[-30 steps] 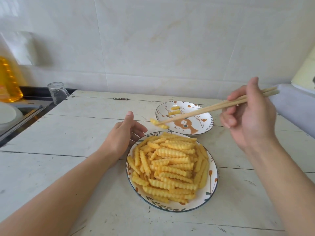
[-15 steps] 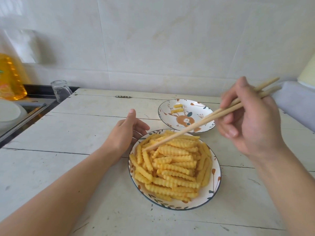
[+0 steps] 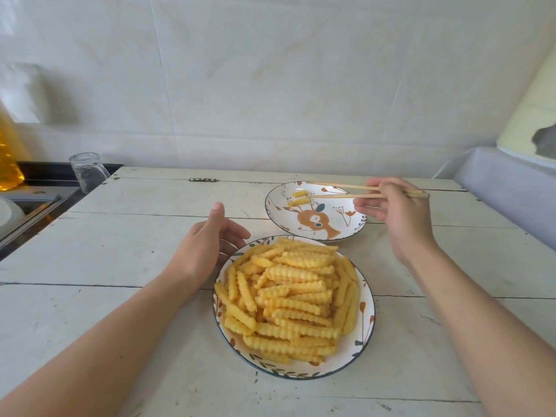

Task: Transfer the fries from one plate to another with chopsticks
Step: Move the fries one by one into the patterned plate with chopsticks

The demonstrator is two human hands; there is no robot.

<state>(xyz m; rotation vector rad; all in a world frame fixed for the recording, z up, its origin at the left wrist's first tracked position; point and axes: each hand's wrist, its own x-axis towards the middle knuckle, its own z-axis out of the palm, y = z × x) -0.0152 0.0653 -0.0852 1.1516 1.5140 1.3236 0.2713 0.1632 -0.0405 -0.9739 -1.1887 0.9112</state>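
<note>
No brand or writing readable anywhere, just a deer-ish drawing on the far plate and leaf sprigs round the rim of the near plate. My right hand has its grip closed on the chopsticks, two of them, tips spread apart over the far plate with nothing pinched between them. Two fries lie on that plate, just left of the tips. The near plate holds the big pile of crinkle fries, too heaped to count. My left hand rests loosely open on the white plank surface, fingers beside the near plate's rim; can't tell if they actually touch it. One upturned glass stands at the back left corner. Further left a yellow-orange bottle is cut off by the edge, and a pale grey thing on the right is also cropped, hard to say what it is.
</note>
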